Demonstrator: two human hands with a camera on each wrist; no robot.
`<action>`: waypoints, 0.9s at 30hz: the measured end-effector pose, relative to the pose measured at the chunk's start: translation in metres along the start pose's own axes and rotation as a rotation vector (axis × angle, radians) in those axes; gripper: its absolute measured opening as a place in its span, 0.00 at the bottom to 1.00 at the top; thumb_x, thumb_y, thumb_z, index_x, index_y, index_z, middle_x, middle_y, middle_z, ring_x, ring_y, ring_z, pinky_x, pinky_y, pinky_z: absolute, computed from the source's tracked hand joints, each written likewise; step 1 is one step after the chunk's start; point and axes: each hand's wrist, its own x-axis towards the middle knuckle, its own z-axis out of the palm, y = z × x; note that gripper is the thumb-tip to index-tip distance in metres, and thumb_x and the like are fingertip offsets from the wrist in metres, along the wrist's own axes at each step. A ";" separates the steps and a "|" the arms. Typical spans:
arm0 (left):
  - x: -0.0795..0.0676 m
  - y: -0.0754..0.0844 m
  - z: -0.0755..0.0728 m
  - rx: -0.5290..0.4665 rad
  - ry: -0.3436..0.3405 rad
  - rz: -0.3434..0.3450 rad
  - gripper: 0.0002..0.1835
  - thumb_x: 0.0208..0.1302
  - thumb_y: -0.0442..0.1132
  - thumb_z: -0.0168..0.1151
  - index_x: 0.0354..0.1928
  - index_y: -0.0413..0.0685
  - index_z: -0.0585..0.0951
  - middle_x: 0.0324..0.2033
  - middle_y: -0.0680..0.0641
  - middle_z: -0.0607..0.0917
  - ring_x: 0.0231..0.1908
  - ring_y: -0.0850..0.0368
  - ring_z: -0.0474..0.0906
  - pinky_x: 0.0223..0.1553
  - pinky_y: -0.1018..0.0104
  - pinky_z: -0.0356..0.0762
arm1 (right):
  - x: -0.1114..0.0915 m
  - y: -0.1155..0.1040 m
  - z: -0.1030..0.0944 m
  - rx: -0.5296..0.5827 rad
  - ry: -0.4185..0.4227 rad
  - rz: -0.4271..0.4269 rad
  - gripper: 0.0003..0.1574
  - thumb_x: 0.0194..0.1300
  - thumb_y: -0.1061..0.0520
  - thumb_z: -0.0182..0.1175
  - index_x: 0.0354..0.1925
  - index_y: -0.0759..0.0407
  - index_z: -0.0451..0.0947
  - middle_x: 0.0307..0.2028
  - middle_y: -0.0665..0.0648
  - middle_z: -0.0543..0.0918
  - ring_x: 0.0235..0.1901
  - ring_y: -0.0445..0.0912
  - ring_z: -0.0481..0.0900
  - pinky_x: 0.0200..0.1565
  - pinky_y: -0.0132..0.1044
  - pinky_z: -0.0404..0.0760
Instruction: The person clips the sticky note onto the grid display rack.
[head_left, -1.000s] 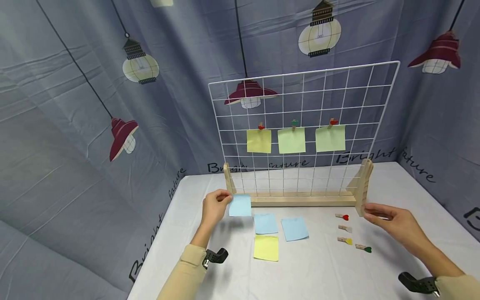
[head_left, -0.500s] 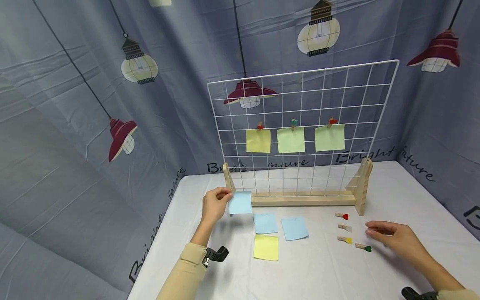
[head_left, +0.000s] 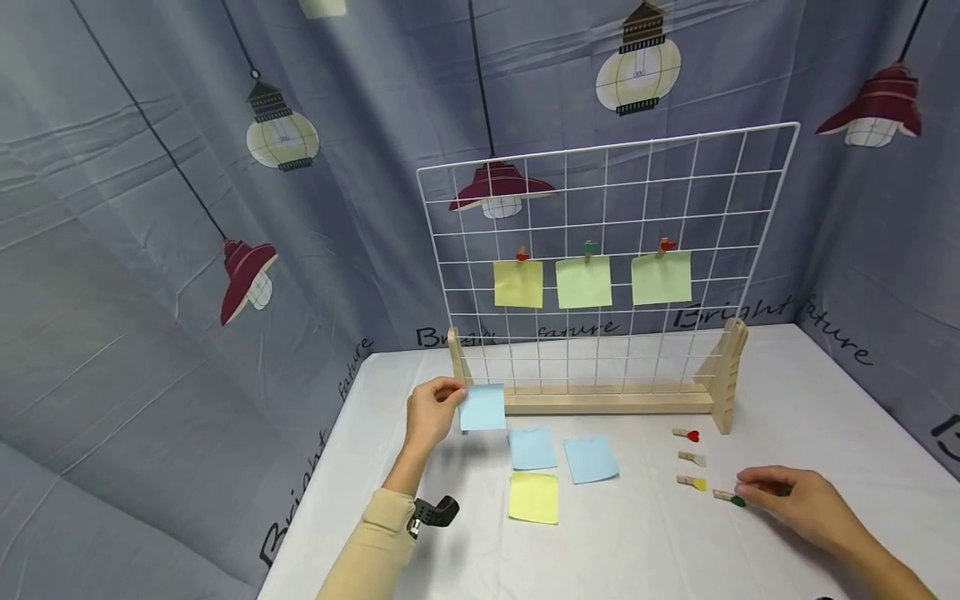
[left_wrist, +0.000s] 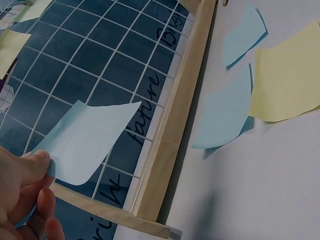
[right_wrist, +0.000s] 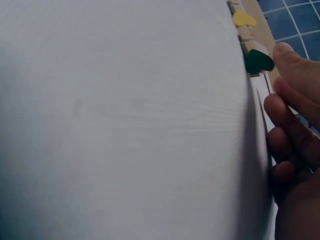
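Observation:
My left hand (head_left: 431, 414) pinches a light blue sticky note (head_left: 483, 407) by its left edge. The note is held up before the lower left of a white wire grid (head_left: 585, 350); the left wrist view shows the thumb on this sticky note (left_wrist: 90, 140). At the right, my right hand (head_left: 798, 502) hovers low with loosely bent fingers, beside a small wooden clothespin with a green heart (head_left: 726, 497). In the right wrist view the thumb is close to the green heart (right_wrist: 259, 61); whether they touch I cannot tell.
Two blue notes (head_left: 532, 449) and a yellow note (head_left: 533, 498) lie on the white table (head_left: 622, 550). Clothespins with red (head_left: 686, 435), pale (head_left: 692, 458) and yellow hearts (head_left: 691, 482) lie at the right. Three clipped notes (head_left: 583, 282) hang on the grid, above its wooden base (head_left: 607, 404).
My right hand has left the grid's right wooden foot and come down towards the viewer, to the green-heart clothespin. The left hand keeps the blue note in nearly the same place.

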 end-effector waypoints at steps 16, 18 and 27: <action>0.002 0.000 0.004 -0.007 -0.003 0.003 0.02 0.64 0.39 0.73 0.38 0.52 0.90 0.33 0.51 0.92 0.39 0.54 0.87 0.47 0.52 0.82 | -0.007 0.004 0.010 -0.037 0.094 -0.044 0.16 0.58 0.43 0.76 0.35 0.51 0.87 0.36 0.50 0.85 0.30 0.36 0.70 0.31 0.30 0.72; 0.002 0.000 0.004 -0.005 -0.005 0.007 0.03 0.64 0.40 0.73 0.38 0.52 0.90 0.33 0.51 0.92 0.39 0.54 0.87 0.48 0.51 0.81 | -0.006 0.004 0.010 -0.036 0.093 -0.042 0.17 0.59 0.42 0.75 0.36 0.52 0.87 0.36 0.51 0.86 0.31 0.36 0.71 0.31 0.31 0.72; 0.003 -0.001 0.005 -0.006 -0.007 0.010 0.04 0.63 0.39 0.74 0.39 0.49 0.91 0.32 0.51 0.92 0.39 0.54 0.88 0.50 0.50 0.81 | -0.003 0.003 0.001 0.010 0.056 0.029 0.22 0.64 0.40 0.71 0.43 0.57 0.87 0.39 0.54 0.88 0.35 0.42 0.76 0.34 0.35 0.77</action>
